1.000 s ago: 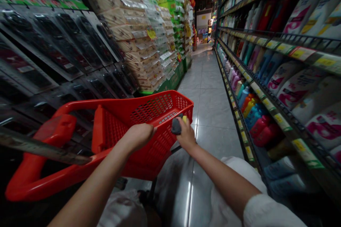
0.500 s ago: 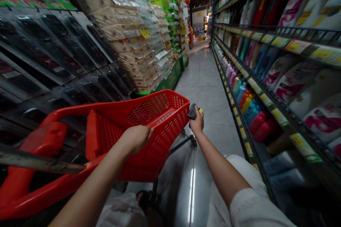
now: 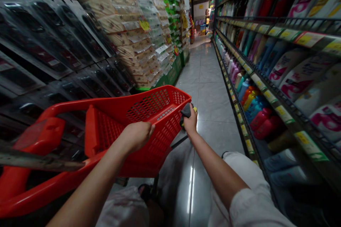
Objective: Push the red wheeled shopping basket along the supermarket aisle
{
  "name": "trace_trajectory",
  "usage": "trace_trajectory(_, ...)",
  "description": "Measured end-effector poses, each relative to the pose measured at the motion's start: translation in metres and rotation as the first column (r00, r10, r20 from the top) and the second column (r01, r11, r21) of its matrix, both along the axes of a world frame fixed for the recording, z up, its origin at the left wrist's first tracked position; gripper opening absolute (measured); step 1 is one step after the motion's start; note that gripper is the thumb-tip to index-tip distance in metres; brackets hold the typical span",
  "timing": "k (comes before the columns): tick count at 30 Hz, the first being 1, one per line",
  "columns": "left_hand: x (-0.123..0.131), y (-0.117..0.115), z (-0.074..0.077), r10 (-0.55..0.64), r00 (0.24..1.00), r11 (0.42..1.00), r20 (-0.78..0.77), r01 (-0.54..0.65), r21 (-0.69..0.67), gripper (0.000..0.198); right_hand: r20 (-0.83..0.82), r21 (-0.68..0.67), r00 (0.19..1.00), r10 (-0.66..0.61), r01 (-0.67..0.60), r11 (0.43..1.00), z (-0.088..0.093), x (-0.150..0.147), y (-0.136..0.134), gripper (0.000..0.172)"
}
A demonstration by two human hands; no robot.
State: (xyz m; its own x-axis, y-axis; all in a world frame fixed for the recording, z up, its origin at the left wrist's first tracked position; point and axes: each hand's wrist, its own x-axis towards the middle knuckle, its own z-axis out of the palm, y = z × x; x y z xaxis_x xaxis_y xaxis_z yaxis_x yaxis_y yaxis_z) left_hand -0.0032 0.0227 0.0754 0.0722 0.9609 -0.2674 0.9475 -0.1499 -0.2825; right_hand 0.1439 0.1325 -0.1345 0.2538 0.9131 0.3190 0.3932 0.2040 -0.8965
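Note:
A red plastic shopping cart (image 3: 160, 149) stands at a slant in front of me, its basket bare inside where I can see. My left hand (image 3: 138, 135) is closed over the basket's near rim. Beyond it, by the cart's far right corner, my right hand (image 3: 190, 122) is closed around a dark grey item with yellow parts (image 3: 186, 110). The kind of that item is not clear; it is close against the basket's outer side, and I cannot tell whether they touch. A worn, stick-like pole (image 3: 42, 161) crosses the cart's handle end at the left.
Shelves of bottles (image 3: 262, 124) line the right side, with price tags along their edges. On the left are packaged dark goods on hooks (image 3: 50, 42) and tall stacks of wrapped packs (image 3: 128, 39). A grey tiled floor (image 3: 210, 95) runs down the aisle between them.
My right hand has moved slightly left with the grey item, closer to the basket's side. My left hand keeps its hold on the rim. The view has shifted a little.

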Motion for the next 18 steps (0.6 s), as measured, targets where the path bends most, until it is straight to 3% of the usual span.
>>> trace_trajectory(3,-0.003,0.000,-0.003,-0.010,1.000,1.000,0.008,0.010,0.008,0.052,0.006,0.026,1.000,-0.023,0.023,0.999,-0.001,-0.004,-0.016,0.079)
trace_trajectory(7,-0.007,0.000,-0.007,-0.028,1.000,0.999,0.015,0.027,0.036,0.055,-0.052,-0.172,0.998,0.020,-0.029,0.985,-0.032,-0.014,-0.032,0.080)
trace_trajectory(9,-0.008,0.000,-0.007,-0.022,1.000,0.999,0.020,0.021,0.044,0.055,-0.134,-0.235,0.991,-0.001,-0.031,0.971,-0.034,-0.017,-0.028,0.078)
trace_trajectory(11,-0.007,0.000,-0.006,-0.014,1.000,0.999,0.026,0.013,0.043,0.055,-0.169,-0.175,0.986,-0.013,-0.017,0.984,-0.021,-0.018,-0.022,0.078)
trace_trajectory(14,-0.006,0.001,-0.005,-0.016,0.999,0.999,0.035,0.015,0.032,0.054,-0.089,0.007,0.996,0.030,-0.030,1.000,0.001,-0.018,-0.023,0.083)
trace_trajectory(16,-0.006,0.001,-0.005,-0.023,0.999,0.999,0.042,0.022,0.031,0.054,0.015,0.036,0.998,0.067,-0.067,0.997,-0.001,-0.021,-0.035,0.088)
trace_trajectory(18,-0.008,0.002,-0.006,-0.023,0.999,0.999,0.043,0.022,0.035,0.053,0.107,-0.041,0.990,0.088,-0.084,0.996,-0.017,-0.027,-0.048,0.089)
